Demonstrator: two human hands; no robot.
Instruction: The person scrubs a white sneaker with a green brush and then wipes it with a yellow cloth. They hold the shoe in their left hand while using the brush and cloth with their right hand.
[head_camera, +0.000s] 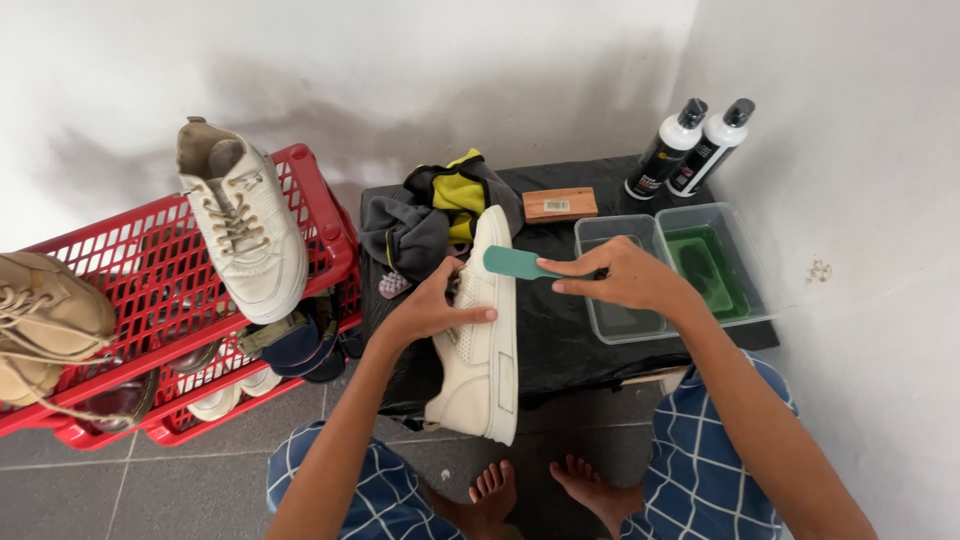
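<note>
- The white shoe (478, 345) looks like smooth, matt leather-like material, with small perforations on its side and a smooth rubbery sole.
- The teal brush (520, 264), touching that shoe's sole edge, is smooth matt plastic.
- The table cover (560, 330) under the shoe is black sheeting, slightly glossy and wrinkled.
- The two tubs (668, 268), right of the shoe, are clear glossy plastic.
- The block (560, 204) behind the shoe looks wooden.
- The rack (150, 290), left of the shoe, is glossy red plastic lattice.
</note>
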